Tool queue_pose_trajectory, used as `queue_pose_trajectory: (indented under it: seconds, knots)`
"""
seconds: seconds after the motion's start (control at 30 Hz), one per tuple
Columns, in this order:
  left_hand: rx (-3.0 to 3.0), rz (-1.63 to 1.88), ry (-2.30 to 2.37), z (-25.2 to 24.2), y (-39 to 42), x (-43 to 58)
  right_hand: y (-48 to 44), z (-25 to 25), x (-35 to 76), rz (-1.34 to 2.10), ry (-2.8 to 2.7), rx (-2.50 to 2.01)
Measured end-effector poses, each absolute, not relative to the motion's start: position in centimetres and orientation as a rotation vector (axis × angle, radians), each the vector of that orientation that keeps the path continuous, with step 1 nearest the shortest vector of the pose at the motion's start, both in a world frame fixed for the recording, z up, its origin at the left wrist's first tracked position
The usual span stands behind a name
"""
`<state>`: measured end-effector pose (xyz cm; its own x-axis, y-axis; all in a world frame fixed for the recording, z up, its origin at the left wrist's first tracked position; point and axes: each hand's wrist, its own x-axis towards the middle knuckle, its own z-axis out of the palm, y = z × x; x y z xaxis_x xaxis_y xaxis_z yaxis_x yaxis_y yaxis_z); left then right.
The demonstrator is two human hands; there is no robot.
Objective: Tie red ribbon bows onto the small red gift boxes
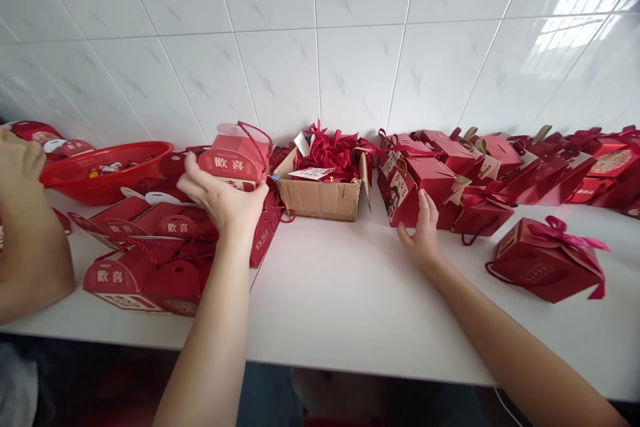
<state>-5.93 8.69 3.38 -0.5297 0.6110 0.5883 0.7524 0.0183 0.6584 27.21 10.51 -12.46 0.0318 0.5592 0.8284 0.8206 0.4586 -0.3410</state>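
In the head view, my left hand (225, 203) is closed around a red gift box (233, 152) with gold lettering and a twisted red cord handle, above the left part of the table. My right hand (421, 233) is open, fingers stretched, at the lower front of a red gift box (433, 177) with a ribbon and a picture card; whether it presses on the box I cannot tell. Between my hands, against the wall, stands a cardboard box (320, 199) full of dark red ribbons (333, 152) and white cards.
Several lettered gift boxes (145, 280) lie at the left. Behind them is a red basin (95, 173) with small wrapped items. Another person's arm (35, 240) reaches in at far left. Rows of gift boxes line the right wall; one bow-tied box (547, 263) stands nearer the front.
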Motion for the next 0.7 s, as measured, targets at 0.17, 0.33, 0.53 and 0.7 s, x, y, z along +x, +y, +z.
queue_pose_trajectory:
  seconds: [0.17,0.33,0.53,0.7]
  knots:
    - [-1.595,-1.557,-1.916,3.9,4.4,-4.8,9.9,-11.8,26.8,-0.339,-1.654,-1.196]
    - [-1.913,-1.726,-1.708,2.2,2.8,-3.7,9.4,-11.2,26.4,-0.389,-1.668,-1.18]
    - [-2.374,-1.868,-2.035,0.7,2.5,-4.0,8.9,-10.9,26.1,-0.414,-1.651,-1.148]
    - [-2.84,-1.411,-2.289,-0.1,2.3,-4.8,8.4,-8.3,24.3,-0.316,-1.641,-1.074]
